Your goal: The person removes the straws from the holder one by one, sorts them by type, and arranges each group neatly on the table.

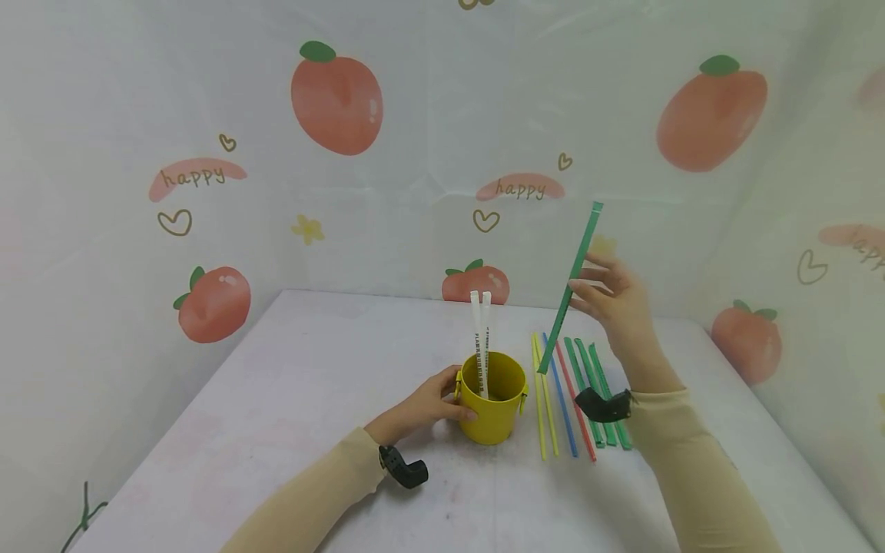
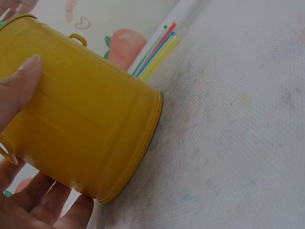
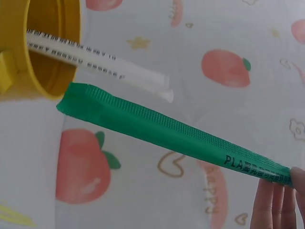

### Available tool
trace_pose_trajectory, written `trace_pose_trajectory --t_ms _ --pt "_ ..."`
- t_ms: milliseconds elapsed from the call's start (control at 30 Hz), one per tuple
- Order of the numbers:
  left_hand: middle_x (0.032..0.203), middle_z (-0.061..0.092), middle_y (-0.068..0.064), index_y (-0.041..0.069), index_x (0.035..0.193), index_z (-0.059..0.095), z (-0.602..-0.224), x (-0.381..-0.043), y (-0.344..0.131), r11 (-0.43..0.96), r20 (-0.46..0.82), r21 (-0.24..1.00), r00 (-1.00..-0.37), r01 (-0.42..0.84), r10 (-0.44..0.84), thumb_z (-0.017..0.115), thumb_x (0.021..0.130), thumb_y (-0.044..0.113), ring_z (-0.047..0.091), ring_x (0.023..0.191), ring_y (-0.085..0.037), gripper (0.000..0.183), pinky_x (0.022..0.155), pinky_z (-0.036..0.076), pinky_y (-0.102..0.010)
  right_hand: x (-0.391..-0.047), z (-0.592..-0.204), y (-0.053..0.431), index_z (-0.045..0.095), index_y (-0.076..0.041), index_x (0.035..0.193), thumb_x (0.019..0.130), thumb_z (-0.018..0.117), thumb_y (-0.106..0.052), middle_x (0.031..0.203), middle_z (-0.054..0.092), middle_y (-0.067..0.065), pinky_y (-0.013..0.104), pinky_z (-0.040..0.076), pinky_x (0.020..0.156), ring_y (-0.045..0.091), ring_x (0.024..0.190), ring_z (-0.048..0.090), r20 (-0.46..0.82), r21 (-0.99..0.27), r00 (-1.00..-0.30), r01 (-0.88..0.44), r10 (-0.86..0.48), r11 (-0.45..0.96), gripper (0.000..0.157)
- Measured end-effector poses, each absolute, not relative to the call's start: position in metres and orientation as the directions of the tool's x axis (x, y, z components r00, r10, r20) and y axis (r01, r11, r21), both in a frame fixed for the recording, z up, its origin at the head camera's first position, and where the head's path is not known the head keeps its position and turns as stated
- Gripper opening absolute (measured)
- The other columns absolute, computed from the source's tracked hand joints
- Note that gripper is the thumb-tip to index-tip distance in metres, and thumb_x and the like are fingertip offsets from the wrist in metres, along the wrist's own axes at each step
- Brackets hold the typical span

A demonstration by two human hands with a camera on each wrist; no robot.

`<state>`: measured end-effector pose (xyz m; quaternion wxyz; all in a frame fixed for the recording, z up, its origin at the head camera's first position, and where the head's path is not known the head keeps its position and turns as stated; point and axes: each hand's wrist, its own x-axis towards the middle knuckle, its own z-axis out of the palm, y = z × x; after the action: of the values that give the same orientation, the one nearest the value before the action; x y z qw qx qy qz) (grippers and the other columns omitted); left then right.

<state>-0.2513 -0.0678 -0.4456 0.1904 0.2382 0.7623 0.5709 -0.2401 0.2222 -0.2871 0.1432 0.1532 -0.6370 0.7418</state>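
Observation:
A small yellow bucket (image 1: 489,418) stands upright on the table, with two white paper-wrapped straws (image 1: 482,338) leaning inside it. My left hand (image 1: 437,399) grips the bucket's left side, its thumb (image 2: 24,83) across the front and its fingers round the far side. Raised to the right of the bucket, my right hand (image 1: 608,296) pinches a green-wrapped straw (image 1: 572,284) between thumb and fingertips. This straw slants, its lower end close to the bucket's rim in the right wrist view. Dark printing runs along the green wrapper (image 3: 190,140).
Right of the bucket lie two yellow straws (image 1: 546,407), a blue straw (image 1: 563,403), a red straw (image 1: 577,407) and several green-wrapped straws (image 1: 600,384), roughly side by side. Behind the white table (image 1: 332,361) hangs a peach-printed curtain (image 1: 408,200).

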Motion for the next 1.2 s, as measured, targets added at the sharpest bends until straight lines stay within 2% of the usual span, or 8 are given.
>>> trace_pose_trajectory --t_ms 300,467,700,933,1200 --pt "0.147 0.047 0.001 0.020 0.139 0.045 -0.446 -0.251 -0.068 0.240 -0.028 0.961 -0.817 0.136 0.576 0.078 0.081 0.024 0.036 0.141 -0.027 0.067 0.117 0.015 -0.062 -0.248 -0.303 0.255 0.053 -0.013 0.137 0.087 0.066 0.006 0.101 0.057 0.004 0.025 0.059 0.077 0.009 0.080 0.065 0.366 -0.911 -0.930 -0.367 0.040 -0.188 0.055" --pt "0.147 0.047 0.001 0.020 0.140 0.045 -0.446 -0.251 -0.069 0.230 -0.022 0.963 -0.811 0.139 0.584 0.078 0.082 0.025 0.036 0.141 -0.026 0.067 0.117 0.015 -0.061 -0.252 -0.315 0.272 0.050 -0.012 0.140 0.087 0.066 0.005 0.101 0.055 0.004 0.023 0.059 0.074 0.007 0.081 0.065 0.323 -0.931 -0.944 -0.330 0.072 -0.155 0.059" --pt "0.146 0.047 0.001 0.020 0.140 0.045 -0.445 -0.251 -0.069 0.225 -0.016 0.964 -0.808 0.145 0.590 0.078 0.082 0.025 0.036 0.141 -0.026 0.067 0.117 0.016 -0.060 -0.255 -0.330 0.292 0.039 -0.005 0.147 0.087 0.067 0.002 0.102 0.054 0.003 0.020 0.058 0.074 0.005 0.082 0.064 0.261 -0.960 -0.960 -0.269 0.097 -0.076 0.066" --pt "0.146 0.047 0.001 0.019 0.139 0.045 -0.444 -0.250 -0.069 0.230 -0.020 0.963 -0.810 0.142 0.586 0.078 0.082 0.024 0.037 0.141 -0.026 0.066 0.117 0.015 -0.061 -0.260 -0.347 0.313 0.030 0.002 0.148 0.089 0.065 0.001 0.097 0.058 -0.006 0.018 0.057 0.072 0.001 0.081 0.065 0.202 -0.979 -0.974 -0.204 0.106 0.000 0.069" --pt "0.146 0.047 0.000 0.019 0.139 0.046 -0.444 -0.249 -0.068 0.237 -0.033 0.963 -0.820 0.126 0.571 0.078 0.081 0.023 0.036 0.141 -0.028 0.066 0.116 0.016 -0.062 -0.263 -0.361 0.327 0.030 0.005 0.147 0.090 0.066 -0.003 0.085 0.064 -0.017 0.018 0.057 0.072 -0.003 0.077 0.066 0.095 -0.983 -0.987 -0.072 0.127 0.172 0.068"
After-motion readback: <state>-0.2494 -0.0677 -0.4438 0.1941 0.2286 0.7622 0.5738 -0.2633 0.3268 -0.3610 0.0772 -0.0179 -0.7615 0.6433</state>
